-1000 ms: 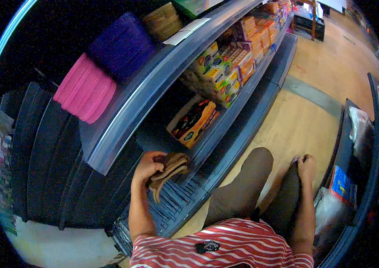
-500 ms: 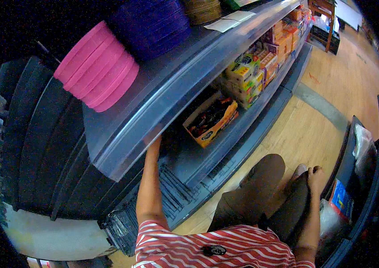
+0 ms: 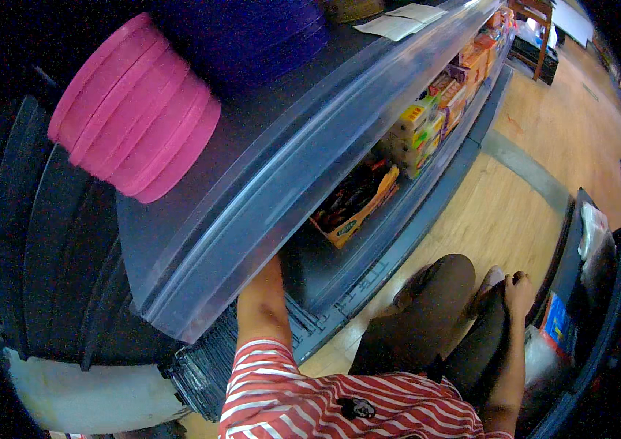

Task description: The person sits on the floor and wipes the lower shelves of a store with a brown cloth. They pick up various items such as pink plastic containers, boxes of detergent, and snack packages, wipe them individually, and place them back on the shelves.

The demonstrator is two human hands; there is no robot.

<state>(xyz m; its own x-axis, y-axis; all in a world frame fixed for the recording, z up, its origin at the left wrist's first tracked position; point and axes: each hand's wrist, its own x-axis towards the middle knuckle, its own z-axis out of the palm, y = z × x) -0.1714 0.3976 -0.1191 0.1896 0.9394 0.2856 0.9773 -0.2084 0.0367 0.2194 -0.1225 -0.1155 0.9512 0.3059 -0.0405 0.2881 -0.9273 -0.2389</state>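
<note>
Lower dark-grey, smooth, metal-looking shelf is where you're at, just ahead of your red-and-white striped shirt. Right hand is loosely curled by the knee of your dark fabric trousers; can't tell if it's pinching anything. Your bare left forearm goes in under the upper grey shelf, so I'd call it mid-reach. No telling what's done or left in there: its clear, shiny plastic edge strip hides your left hand, so grip and contents are anyone's guess. Up top: tapered, ribbed, round pink plastic-looking tubs, stacked. Past your arm sits an open orange-and-black cardboard box with dark stuff inside, then tightly stacked multicoloured cartons. Way off, some brown wooden-looking furniture legs.
</note>
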